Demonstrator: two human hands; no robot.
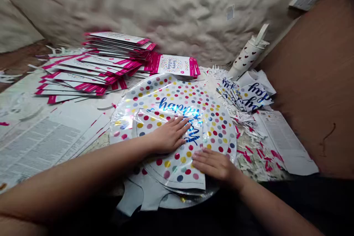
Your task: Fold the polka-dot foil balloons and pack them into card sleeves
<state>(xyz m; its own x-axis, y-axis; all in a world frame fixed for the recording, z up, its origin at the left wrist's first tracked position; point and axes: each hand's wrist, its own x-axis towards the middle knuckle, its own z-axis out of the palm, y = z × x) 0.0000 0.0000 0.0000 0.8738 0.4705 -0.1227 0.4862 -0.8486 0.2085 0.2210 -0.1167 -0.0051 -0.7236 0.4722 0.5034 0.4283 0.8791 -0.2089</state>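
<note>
A flat round foil balloon (177, 99) with coloured dots and blue "happy birthday" lettering lies in front of me, on top of other flat balloons. Its near edge is folded over into a smaller flap (177, 169). My left hand (168, 134) lies flat on the fold, fingers stretched out and pointing right. My right hand (215, 164) rests palm down on the flap's right edge, fingers together and pointing left.
A sprawling stack of pink-edged packaging cards (96, 66) lies behind the balloon to the left. Printed paper sheets (41, 140) lie at the left. Folded balloons (249, 96) and a heart-patterned roll (247, 57) sit at the right amid shredded paper. A brown surface (318, 81) rises at the right.
</note>
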